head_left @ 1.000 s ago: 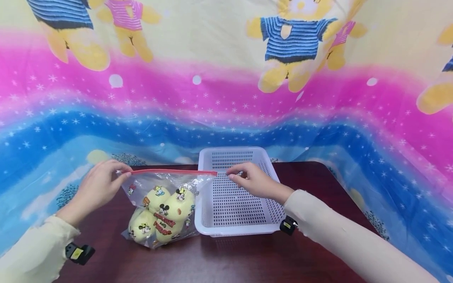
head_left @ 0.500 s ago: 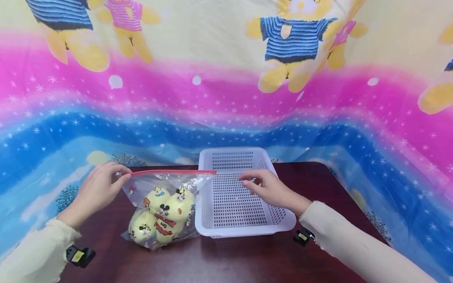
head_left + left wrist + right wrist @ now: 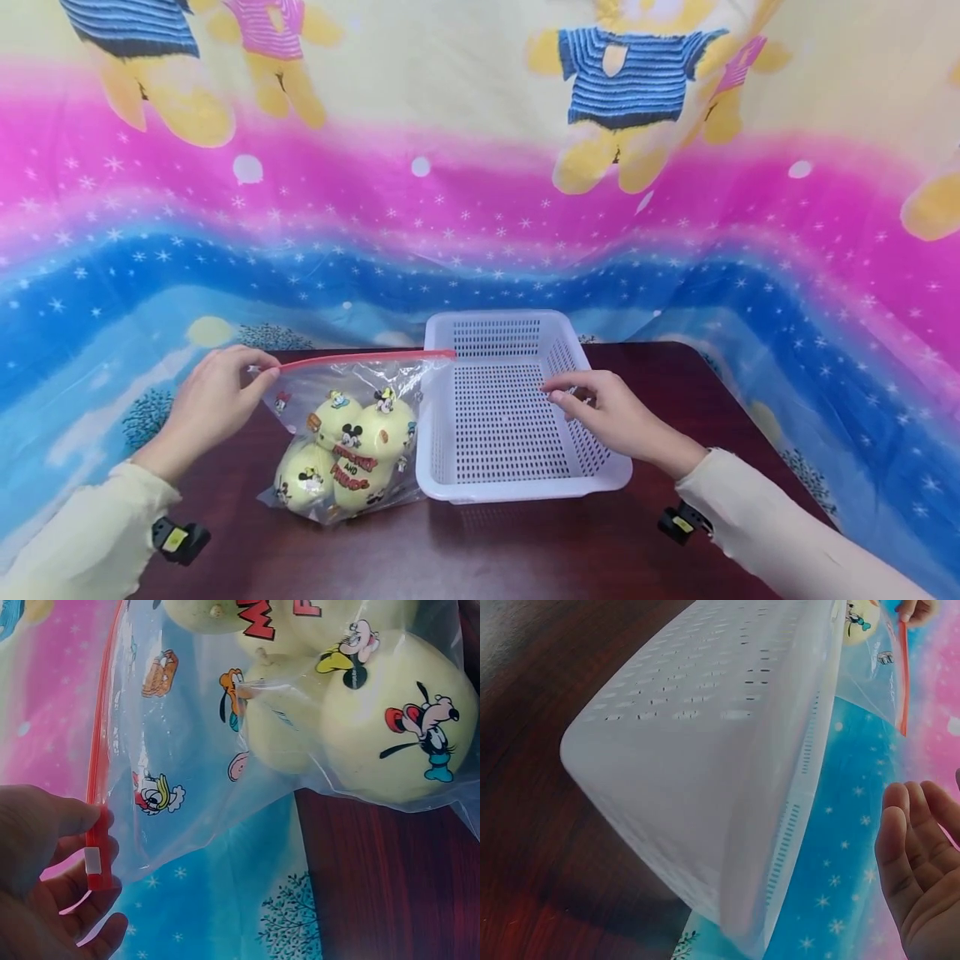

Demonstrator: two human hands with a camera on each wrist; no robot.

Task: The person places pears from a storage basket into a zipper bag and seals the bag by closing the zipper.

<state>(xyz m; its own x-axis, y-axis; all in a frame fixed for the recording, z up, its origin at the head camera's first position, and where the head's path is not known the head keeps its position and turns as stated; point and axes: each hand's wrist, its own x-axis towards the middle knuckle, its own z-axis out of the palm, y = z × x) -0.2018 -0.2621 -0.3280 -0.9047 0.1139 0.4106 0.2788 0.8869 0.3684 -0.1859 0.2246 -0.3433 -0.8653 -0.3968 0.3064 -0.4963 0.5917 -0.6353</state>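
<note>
A clear zip bag (image 3: 300, 392) printed with cartoon figures holds several round, pale yellow-green fruits (image 3: 303, 479) with short stems. My left hand (image 3: 213, 404) pinches the left end of its red zip strip (image 3: 367, 358); in the left wrist view, thumb and fingers (image 3: 82, 817) grip the strip beside a small white piece. The strip's far end reaches over the left rim of a white perforated basket (image 3: 517, 489). Over the basket's right side hovers my right hand (image 3: 611, 412), fingers loosely bent and holding nothing. In the right wrist view its palm (image 3: 930, 900) shows bare.
The basket stands on a dark red-brown table (image 3: 360, 558), right of the bag. Behind the table hangs a cloth (image 3: 480, 208) printed with bears and snowflakes. Black wrist cameras (image 3: 180, 540) hang under both sleeves.
My right hand has moved right, away from the strip's end and across the basket. The strip's right end has risen slightly. My left hand keeps its pinch in almost the same place.
</note>
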